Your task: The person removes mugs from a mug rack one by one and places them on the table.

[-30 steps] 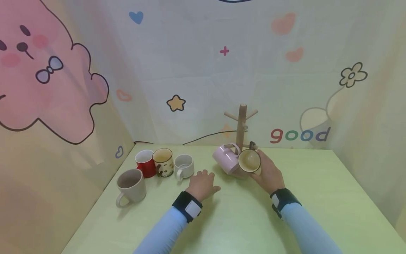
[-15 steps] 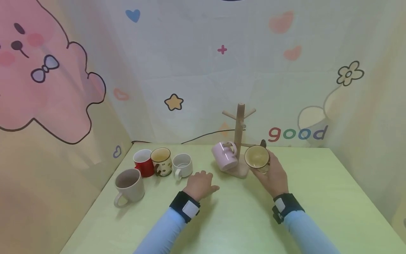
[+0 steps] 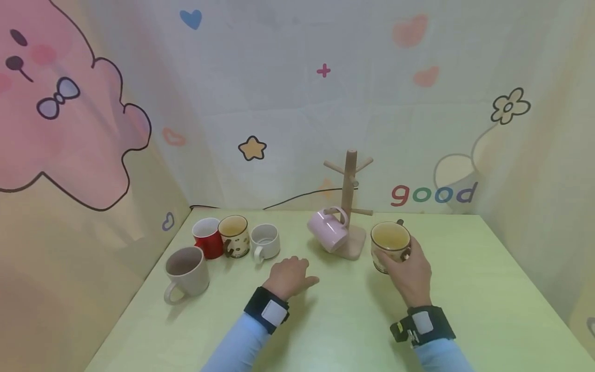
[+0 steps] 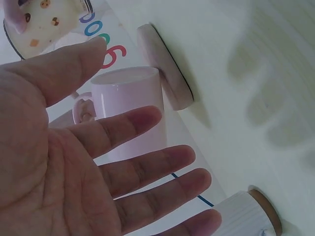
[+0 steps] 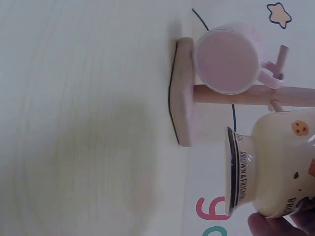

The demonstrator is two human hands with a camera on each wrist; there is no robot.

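Note:
My right hand (image 3: 412, 276) grips a cream mug (image 3: 389, 243) with a dark rim and cookie pattern, to the right of the wooden mug tree (image 3: 348, 191). The mug is upright, and the right wrist view shows its printed base (image 5: 241, 172) raised off the table. A pink mug (image 3: 327, 230) hangs tilted by its handle from a lower left peg of the tree. My left hand (image 3: 289, 279) hovers over the table in front of the white cup (image 3: 266, 242); in the left wrist view its fingers (image 4: 147, 169) are spread and hold nothing.
At the left of the table (image 3: 334, 330) stand a large beige mug (image 3: 188, 274), a red mug (image 3: 209, 240) and a patterned cream mug (image 3: 235, 237). A printed curtain (image 3: 288, 113) hangs behind the table's far edge.
My right hand has carried the cream mug away from the tree's lower right peg, rightward and nearer to me, and turned it upright. The pink mug has swung slightly. My left hand stays nearly still.

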